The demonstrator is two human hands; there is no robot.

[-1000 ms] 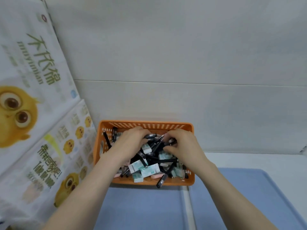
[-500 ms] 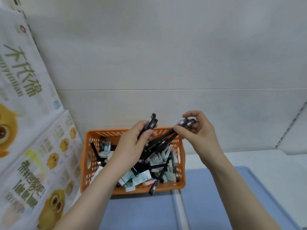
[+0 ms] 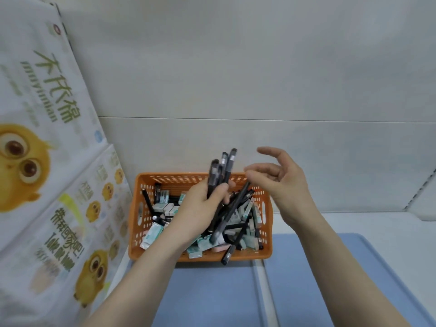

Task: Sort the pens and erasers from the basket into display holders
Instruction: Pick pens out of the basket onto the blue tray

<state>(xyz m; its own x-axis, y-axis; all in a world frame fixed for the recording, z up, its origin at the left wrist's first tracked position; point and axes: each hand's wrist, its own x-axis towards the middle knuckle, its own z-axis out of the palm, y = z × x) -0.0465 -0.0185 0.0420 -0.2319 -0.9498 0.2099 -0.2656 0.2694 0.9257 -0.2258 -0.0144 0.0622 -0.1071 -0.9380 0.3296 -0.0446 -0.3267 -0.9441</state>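
Note:
An orange perforated basket (image 3: 267,232) stands against the wall, filled with black pens and small green-and-white boxed erasers (image 3: 154,231). My left hand (image 3: 200,208) grips a bunch of several black pens (image 3: 224,171), which stick up above the basket's back rim. My right hand (image 3: 280,178) hovers above the basket's right side with fingers loosely spread and nothing in it, its fingertips close to the bunch. One loose pen (image 3: 227,254) pokes over the basket's front rim. No display holders are in view.
Two blue mats (image 3: 212,296) lie side by side on the white surface in front of the basket. Large white packages with yellow chick prints (image 3: 47,161) stand stacked at the left, next to the basket. A grey wall rises right behind.
My right hand has let go of the pens it pinched and has opened. My left hand now holds the gathered bunch, lifted higher above the basket.

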